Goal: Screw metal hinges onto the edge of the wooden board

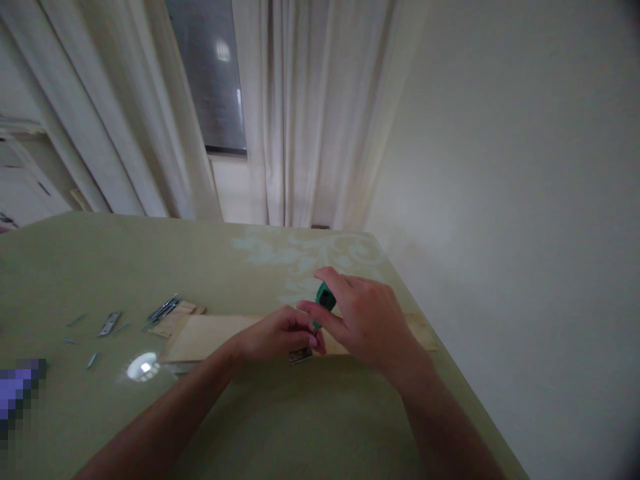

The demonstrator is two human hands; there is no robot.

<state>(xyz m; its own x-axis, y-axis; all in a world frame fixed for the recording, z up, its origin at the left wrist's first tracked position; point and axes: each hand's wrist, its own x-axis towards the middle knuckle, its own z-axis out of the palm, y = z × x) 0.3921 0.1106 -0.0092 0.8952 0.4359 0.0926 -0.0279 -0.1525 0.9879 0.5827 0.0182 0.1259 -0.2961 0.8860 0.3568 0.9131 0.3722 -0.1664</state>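
Head view, looking down across a pale green tabletop (225,427); at the far left edge sits a purple object (17,390), blurred into blocks; just right of it lie several small loose screws (91,361) and a flat metal hinge (109,324); farther right, a cluster of slim metal pieces (164,310) rests by some thin wood pieces (175,321), beside the left end of a long, pale wooden board (210,333); beyond the table, a dark window (215,80) shows between curtains (300,107).

The left forearm enters from the lower left and slants up to the right, the wrist over the board's near edge; the left hand (275,333) is turned palm down, its fingers bent and drawn narrowly together near the screwdriver's lower end, though what they pinch is too small to tell; just under these fingers, a second hinge (301,356) shows at the board's near edge.

Next comes the green-handled screwdriver (325,297), above the board and tilted, its shaft pointing down toward the left fingertips; the right hand (373,323) holds its handle between thumb and index finger, knuckles raised, the forearm slanting in from the lower right; at the far right rises a plain pale wall (525,200).
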